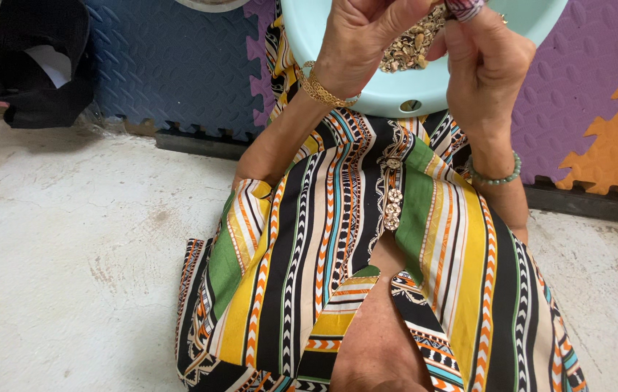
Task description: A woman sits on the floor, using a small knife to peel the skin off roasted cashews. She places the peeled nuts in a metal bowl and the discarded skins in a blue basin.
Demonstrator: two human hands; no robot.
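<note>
A pale blue bowl [396, 94] sits at the top centre of the frame, resting against the lap of a striped dress [367, 276], and holds a heap of small brownish shelled bits [411, 47] that cannot be told apart further. The left hand [367, 36] is curled narrow over the heap, fingertips touching it, while the right hand [487, 65] is closed around a small item at the top edge, too cropped to identify. A black bag [33, 62] lies at the upper left on the concrete floor [69, 254], against coloured foam mats [171, 65].
</note>
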